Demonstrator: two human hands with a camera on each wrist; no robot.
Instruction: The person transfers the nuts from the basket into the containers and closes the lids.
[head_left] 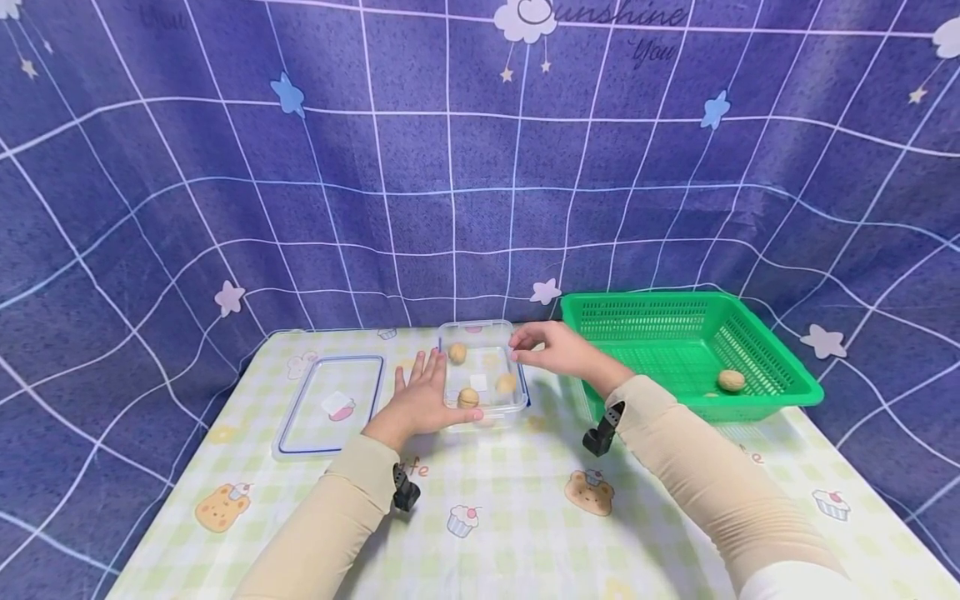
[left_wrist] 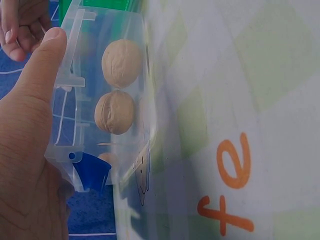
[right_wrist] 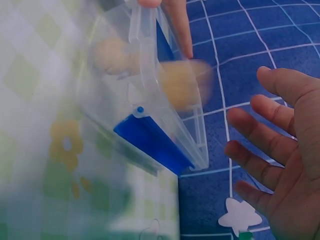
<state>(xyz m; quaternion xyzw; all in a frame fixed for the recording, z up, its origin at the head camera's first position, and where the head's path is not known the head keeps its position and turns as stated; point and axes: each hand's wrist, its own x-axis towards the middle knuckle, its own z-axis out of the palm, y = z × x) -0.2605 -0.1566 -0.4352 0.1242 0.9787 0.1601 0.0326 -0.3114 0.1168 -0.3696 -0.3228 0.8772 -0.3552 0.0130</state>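
A clear plastic box (head_left: pixel 522 398) with blue side clips (right_wrist: pixel 152 142) stands on the table. My left hand (head_left: pixel 422 402) rests on its left side with fingers spread straight, the thumb (left_wrist: pixel 42 65) along the front rim. Inside the box are walnuts (head_left: pixel 457 353), one of them near the front wall (head_left: pixel 468 398). Another walnut (right_wrist: pixel 185 85), blurred, is at the box's rim height in the right wrist view, apart from my fingers. My right hand (head_left: pixel 551 347) is just beyond the box's right edge, fingers loosely bent and holding nothing.
A green plastic basket (head_left: pixel 780 367) stands at the right, with a walnut (head_left: pixel 731 381) in it. The clear lid (head_left: pixel 311 417) with a blue seal lies left of the box. A checked cloth (head_left: pixel 525 533) covers the table, and a blue curtain (head_left: pixel 480 217) hangs behind.
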